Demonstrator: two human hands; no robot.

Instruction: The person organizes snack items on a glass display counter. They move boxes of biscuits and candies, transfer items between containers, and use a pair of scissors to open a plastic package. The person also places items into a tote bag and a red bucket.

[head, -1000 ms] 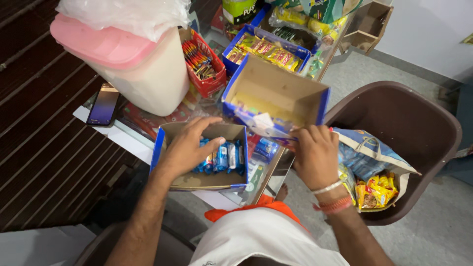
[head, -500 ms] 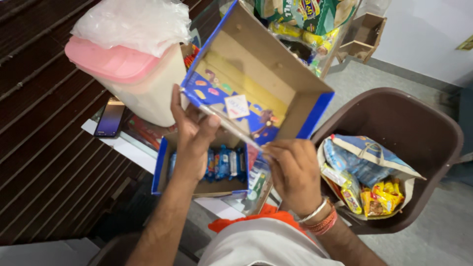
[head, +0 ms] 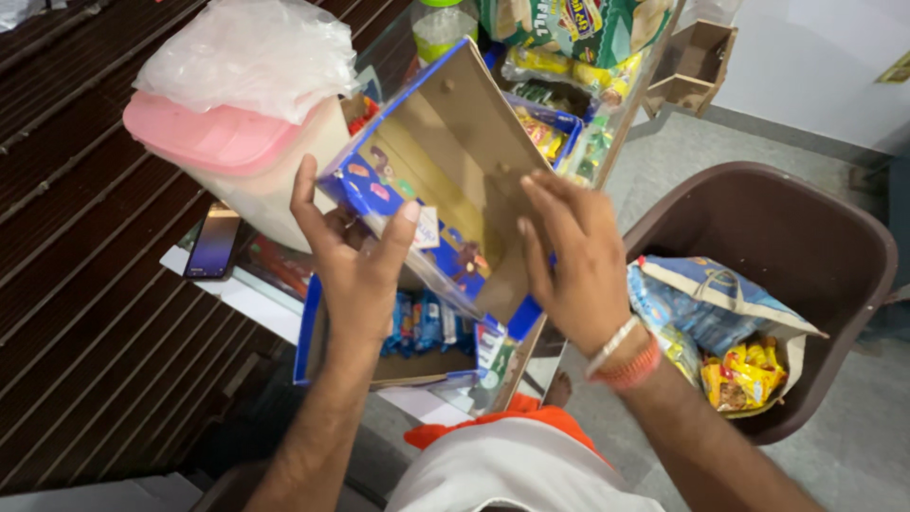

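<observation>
Head view: a person's left hand and right hand hold an empty blue-edged cardboard display box tilted up above the counter, its open side turned toward the camera and its brown inside bare. The left grip is wrapped around the box's near blue rim, thumb and fingers spread over the clear plastic front; the right grip presses open-palmed against the box's side wall, fingers extended, steadying rather than clenching it.

Below the lifted box, a second blue carton sits on the counter, partly filled with a row of blue-wrapped snack packets; much of its floor still shows.

By the look of it, the raised box has been emptied while the lower carton is only part stocked.

A pink-lidded plastic tub topped with a clear plastic bag stands to the left, a phone lying beside it. To the right, a brown plastic chair carries bags of packaged snacks.
</observation>
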